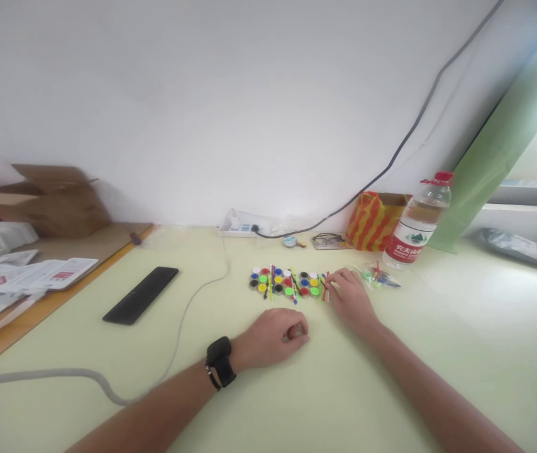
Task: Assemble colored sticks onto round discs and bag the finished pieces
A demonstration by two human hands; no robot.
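Small round discs (278, 280) in several colours lie in blocks of short rows on the table, in front of my hands. Thin coloured strips (293, 286), looking like cable ties, lie between the blocks. My right hand (349, 299) is at the right end of the rows, its fingers bent together over red and white strips (326, 288) there; the fingertips are small and partly hidden. Nearer to me, my left hand (273, 336) rests on its side on the table, fingers loosely curled towards the thumb, with nothing visible in it. A black watch (220, 362) is on the left wrist.
Beside my right hand lies a clear bag of coloured strips (379, 277). Behind it stand a water bottle (419, 220) and a red-yellow bag (370, 220). Glasses (329, 240), a power strip (240, 231), a black flat case (141, 296), a grey cable (183, 321) and a cardboard box (61, 201) lie around.
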